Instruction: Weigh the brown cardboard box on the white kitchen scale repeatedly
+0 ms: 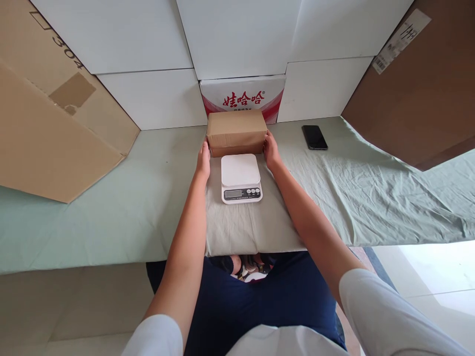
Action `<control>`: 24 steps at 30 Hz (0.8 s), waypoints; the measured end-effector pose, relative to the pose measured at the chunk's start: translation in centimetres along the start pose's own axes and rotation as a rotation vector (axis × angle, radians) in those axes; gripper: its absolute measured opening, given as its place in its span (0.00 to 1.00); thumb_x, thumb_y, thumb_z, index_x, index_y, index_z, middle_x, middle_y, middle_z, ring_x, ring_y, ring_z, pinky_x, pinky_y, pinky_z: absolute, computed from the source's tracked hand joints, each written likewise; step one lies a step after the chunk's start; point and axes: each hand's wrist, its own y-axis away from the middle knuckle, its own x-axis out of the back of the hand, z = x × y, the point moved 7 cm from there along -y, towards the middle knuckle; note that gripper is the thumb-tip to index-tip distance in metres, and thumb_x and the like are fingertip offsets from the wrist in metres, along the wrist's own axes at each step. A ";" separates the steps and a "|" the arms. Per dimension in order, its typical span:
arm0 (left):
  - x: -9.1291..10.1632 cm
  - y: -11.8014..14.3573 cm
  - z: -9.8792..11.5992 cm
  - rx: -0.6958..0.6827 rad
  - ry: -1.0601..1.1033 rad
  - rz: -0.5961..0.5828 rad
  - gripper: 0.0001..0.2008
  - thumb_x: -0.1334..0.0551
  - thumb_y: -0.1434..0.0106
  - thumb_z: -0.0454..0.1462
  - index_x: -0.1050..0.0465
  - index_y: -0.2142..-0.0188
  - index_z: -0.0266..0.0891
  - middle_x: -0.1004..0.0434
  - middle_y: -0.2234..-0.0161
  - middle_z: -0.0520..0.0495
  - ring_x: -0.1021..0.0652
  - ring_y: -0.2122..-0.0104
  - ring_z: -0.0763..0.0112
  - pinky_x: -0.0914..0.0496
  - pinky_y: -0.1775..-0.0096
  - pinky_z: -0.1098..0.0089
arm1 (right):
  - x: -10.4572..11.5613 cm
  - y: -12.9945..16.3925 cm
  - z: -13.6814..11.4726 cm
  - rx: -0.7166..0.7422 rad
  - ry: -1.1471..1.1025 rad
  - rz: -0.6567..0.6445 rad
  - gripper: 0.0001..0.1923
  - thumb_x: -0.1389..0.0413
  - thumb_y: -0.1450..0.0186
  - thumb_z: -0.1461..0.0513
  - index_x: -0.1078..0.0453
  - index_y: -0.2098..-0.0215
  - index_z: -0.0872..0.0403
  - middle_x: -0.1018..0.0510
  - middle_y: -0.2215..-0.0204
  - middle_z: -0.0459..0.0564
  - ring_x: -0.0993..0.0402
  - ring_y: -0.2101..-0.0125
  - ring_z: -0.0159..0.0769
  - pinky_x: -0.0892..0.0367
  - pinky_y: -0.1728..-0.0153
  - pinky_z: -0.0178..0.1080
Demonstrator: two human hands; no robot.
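A small brown cardboard box (236,131) rests on the pale green cloth-covered table (111,207), just behind a white digital kitchen scale (241,178). My left hand (203,160) presses against the box's left side, and my right hand (270,148) holds its right side. The scale's platform has nothing on it, and its display faces me. The box stands upright, level with the table.
A black phone (314,137) lies to the right of the box. A red-and-white printed carton (243,98) and white boards stand behind. Large cardboard sheets lean at the left (55,118) and right (419,94). The table's front edge runs near my lap.
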 end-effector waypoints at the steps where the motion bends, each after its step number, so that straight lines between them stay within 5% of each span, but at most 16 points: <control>1: -0.2 0.0 0.0 0.012 0.017 0.003 0.47 0.50 0.36 0.70 0.37 0.29 0.44 0.42 0.24 0.44 0.44 0.23 0.57 0.48 0.25 0.59 | -0.3 0.2 -0.2 0.022 -0.001 0.000 0.26 0.46 0.39 0.45 0.29 0.46 0.42 0.22 0.37 0.38 0.36 0.29 0.42 0.45 0.23 0.52; 15: -0.7 0.3 -0.1 0.094 0.055 0.012 0.46 0.53 0.33 0.69 0.38 0.28 0.43 0.42 0.24 0.40 0.41 0.24 0.58 0.46 0.25 0.58 | -1.5 1.4 -1.1 0.118 0.103 0.003 0.28 0.47 0.38 0.44 0.30 0.43 0.43 0.22 0.38 0.42 0.35 0.31 0.46 0.44 0.24 0.52; 24: -0.9 0.5 0.8 -0.001 0.040 0.030 0.44 0.49 0.34 0.68 0.35 0.30 0.44 0.43 0.24 0.44 0.43 0.23 0.59 0.46 0.25 0.61 | -2.0 1.7 -1.6 0.077 0.074 0.009 0.30 0.44 0.41 0.47 0.35 0.41 0.42 0.26 0.35 0.41 0.39 0.30 0.47 0.50 0.21 0.56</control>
